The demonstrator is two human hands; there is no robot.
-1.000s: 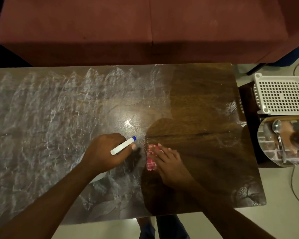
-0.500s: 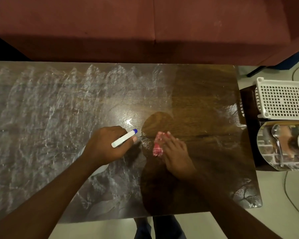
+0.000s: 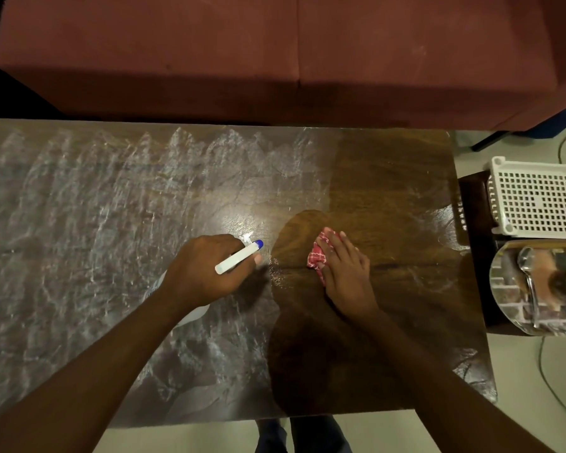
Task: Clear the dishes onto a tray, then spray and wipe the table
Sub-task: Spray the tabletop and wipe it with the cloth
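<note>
It looks like a living room at home: a big red sofa (image 3: 275,53) at 12 o'clock (behind the wooden table (image 3: 389,178)).

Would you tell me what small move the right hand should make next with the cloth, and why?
Probably slide the cloth left under the right hand, into the whitish streaks beside the spray bottle: the table looks dark and wiped on its right part, streaky elsewhere.
</note>
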